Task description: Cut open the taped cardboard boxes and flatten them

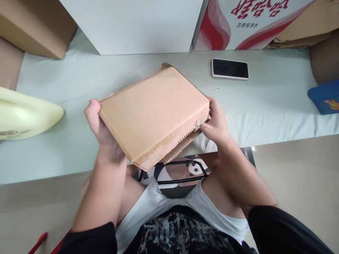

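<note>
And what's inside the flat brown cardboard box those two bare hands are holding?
The flat brown cardboard box covers any contents, so none can be made out. Below its jagged front edge, beside the bare right hand, a brown cardboard flap shows.

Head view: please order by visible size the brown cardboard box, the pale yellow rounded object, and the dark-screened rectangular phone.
1. Brown cardboard box
2. Pale yellow object, cut by the frame
3. Rectangular phone
</note>
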{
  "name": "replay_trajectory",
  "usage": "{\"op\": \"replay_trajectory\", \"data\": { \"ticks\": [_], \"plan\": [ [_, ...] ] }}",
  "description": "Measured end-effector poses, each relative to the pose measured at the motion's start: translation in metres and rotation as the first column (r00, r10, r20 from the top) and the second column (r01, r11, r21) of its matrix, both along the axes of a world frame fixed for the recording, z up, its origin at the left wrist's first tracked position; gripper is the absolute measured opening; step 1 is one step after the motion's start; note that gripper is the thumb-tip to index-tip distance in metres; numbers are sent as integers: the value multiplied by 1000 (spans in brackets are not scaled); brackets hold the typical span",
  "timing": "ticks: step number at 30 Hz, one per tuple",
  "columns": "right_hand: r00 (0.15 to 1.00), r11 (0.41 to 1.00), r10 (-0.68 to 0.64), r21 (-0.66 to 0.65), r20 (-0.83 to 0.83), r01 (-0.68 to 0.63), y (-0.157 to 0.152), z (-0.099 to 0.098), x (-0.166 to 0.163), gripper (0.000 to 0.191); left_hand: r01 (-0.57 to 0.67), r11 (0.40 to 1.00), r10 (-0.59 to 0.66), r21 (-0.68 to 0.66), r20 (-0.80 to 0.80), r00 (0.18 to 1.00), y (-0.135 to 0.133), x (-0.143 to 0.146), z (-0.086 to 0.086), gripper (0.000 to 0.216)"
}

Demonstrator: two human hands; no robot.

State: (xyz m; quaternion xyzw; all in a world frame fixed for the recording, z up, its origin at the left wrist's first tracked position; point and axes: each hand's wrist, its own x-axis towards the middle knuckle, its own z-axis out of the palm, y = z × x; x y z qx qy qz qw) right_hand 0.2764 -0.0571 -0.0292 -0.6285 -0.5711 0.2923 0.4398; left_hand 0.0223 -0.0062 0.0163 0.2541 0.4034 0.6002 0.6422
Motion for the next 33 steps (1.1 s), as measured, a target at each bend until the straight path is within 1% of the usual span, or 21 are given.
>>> {"op": "replay_trajectory", "data": {
  "ticks": [3, 5, 6, 8, 11, 14, 17, 19, 22, 26, 30, 33],
  "plan": [
    [1000, 996, 1, 86, -13, 0, -1, 3, -1, 54, -31, 991, 31, -133, 3, 1000, 7, -3, 5, 66],
    [1000, 994, 3, 107, -17, -1, -1, 5, -2, 51, -53, 976, 56, -209, 9, 998, 10, -6, 7, 70],
    [1000, 994, 9, 106, -13, -7, -1, 5, -2, 52, -58, 973, 63, -225, 12, 998, 11, -7, 8, 70],
    [1000, 996, 27, 85, -11, -26, 0, 3, -2, 59, -37, 975, 42, -220, 19, 999, 11, -9, 7, 67],
    [998, 999, 41, 24, -49, -40, 3, -1, 0, 69, -2, 984, 8, -178, 33, 999, 8, -9, 4, 64],
    [995, 998, 18, -64, -95, -24, 4, -2, 2, 69, 20, 992, -14, -127, 52, 999, 4, -8, 1, 63],
    [994, 989, -5, -145, -111, -11, 5, 1, 2, 69, 77, 995, -71, -69, 75, 995, 2, -7, 2, 66],
    [995, 986, -12, -169, -100, -6, 5, 2, 2, 68, 70, 997, -67, -45, 78, 995, 1, -6, 2, 65],
    [998, 989, 2, -150, -60, -11, 5, 2, 1, 59, 52, 998, -49, -36, 78, 996, 1, -7, 1, 62],
    [999, 993, 41, -108, -17, -43, 4, -1, 1, 50, 64, 997, -61, -36, 66, 996, 2, -9, 0, 63],
    [999, 996, -18, -89, 46, 22, 4, -2, 1, 49, 28, 999, -27, -30, 25, 999, 4, -9, 2, 57],
    [991, 992, -86, -80, 103, 94, 3, 0, 1, 50, -7, 999, 8, -52, 21, 1000, 6, -7, 5, 64]
  ]
}}
